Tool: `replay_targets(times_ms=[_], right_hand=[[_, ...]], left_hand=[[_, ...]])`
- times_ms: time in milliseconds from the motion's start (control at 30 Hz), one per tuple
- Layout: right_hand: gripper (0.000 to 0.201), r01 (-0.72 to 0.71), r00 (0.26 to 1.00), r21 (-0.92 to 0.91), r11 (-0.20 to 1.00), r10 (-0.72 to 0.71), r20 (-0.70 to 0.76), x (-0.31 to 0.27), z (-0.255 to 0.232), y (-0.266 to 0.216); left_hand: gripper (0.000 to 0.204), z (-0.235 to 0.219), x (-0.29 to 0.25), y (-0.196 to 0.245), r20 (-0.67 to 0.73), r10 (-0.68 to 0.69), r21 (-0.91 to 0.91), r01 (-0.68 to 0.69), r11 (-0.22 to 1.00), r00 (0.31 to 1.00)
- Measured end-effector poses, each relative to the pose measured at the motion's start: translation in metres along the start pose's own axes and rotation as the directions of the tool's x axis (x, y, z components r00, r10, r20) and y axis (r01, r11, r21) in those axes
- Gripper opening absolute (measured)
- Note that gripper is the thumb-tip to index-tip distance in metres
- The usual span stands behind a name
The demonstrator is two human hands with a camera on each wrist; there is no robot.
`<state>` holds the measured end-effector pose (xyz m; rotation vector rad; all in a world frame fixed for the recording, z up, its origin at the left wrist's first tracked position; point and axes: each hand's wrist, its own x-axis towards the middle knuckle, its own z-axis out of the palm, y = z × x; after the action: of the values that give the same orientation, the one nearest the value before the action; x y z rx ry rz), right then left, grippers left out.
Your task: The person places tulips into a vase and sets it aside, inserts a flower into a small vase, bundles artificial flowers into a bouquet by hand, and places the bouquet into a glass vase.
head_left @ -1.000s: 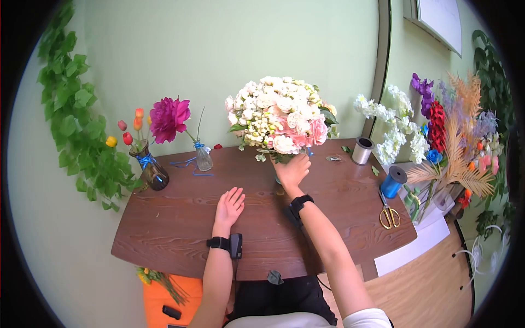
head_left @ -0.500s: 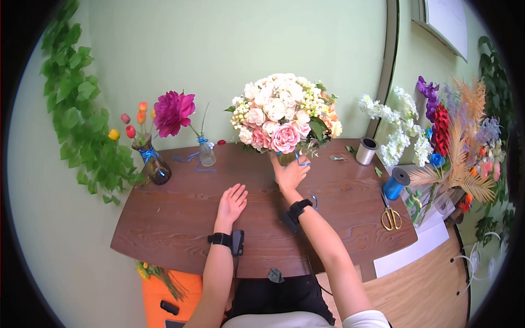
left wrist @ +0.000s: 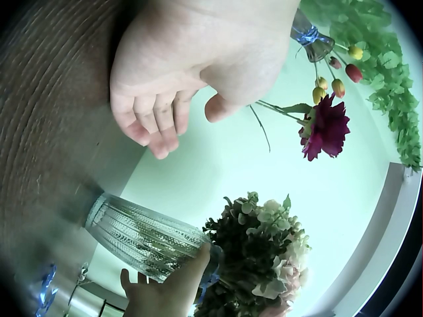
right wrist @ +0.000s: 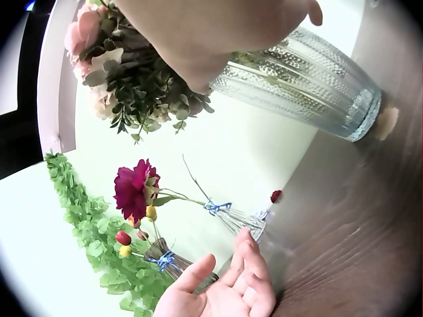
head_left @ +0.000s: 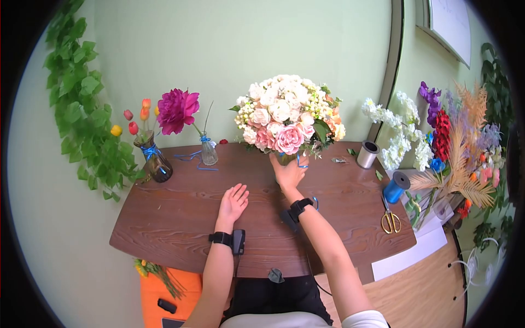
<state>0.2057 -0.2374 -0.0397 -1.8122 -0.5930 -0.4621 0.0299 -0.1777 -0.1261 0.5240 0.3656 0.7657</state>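
A round bouquet of white, cream and pink roses [head_left: 287,115] stands in a ribbed clear glass vase [left wrist: 142,234]. My right hand [head_left: 290,172] grips the vase near its neck, just under the flowers; blue ribbon [head_left: 302,162] shows beside the fingers. Much of the neck is hidden by this hand in the right wrist view. In front and to the left, my left hand [head_left: 233,203] lies over the table with its fingers relaxed and holds nothing.
On the left stand a dark vase of tulips [head_left: 157,163] and a small glass vase [head_left: 209,153] with a magenta peony [head_left: 178,111]. Silver [head_left: 368,154] and blue ribbon spools [head_left: 396,187] and gold-handled scissors [head_left: 390,220] lie right, beside more flowers [head_left: 454,142].
The bouquet has turned in my right hand's grip, bringing a pink rose from the right side to the front middle. The left hand has stayed about where it was.
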Motion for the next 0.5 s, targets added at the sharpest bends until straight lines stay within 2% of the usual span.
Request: replay_targets(times_ms=[67,200,267,400,500], right_hand=[[0.089,-0.015,0.997,0.022,1.0,0.014,0.071,0.002,0.0,0.001],[0.088,-0.004,0.996,0.07,0.998,-0.002,0.087,0.01,0.0,0.002],[0.09,-0.051,0.997,0.041,0.998,0.049,0.061,0.018,0.008,0.007],[0.093,-0.142,0.983,-0.018,0.99,0.143,0.113,0.04,0.017,0.019],[0.093,-0.155,0.981,-0.059,0.986,0.161,0.109,0.052,0.016,0.021]], left_hand=[[0.034,-0.001,0.0,0.0,-0.008,0.0,0.0,0.0,1.0,1.0],[0.034,-0.003,0.0,0.001,-0.012,0.003,-0.002,-0.003,1.0,1.0],[0.034,-0.003,-0.001,0.001,-0.021,0.007,-0.003,-0.007,1.0,1.0],[0.033,-0.004,-0.001,0.001,-0.015,0.006,-0.008,-0.007,1.0,1.0],[0.033,-0.002,0.0,0.0,-0.021,0.005,-0.004,-0.005,1.0,1.0]])
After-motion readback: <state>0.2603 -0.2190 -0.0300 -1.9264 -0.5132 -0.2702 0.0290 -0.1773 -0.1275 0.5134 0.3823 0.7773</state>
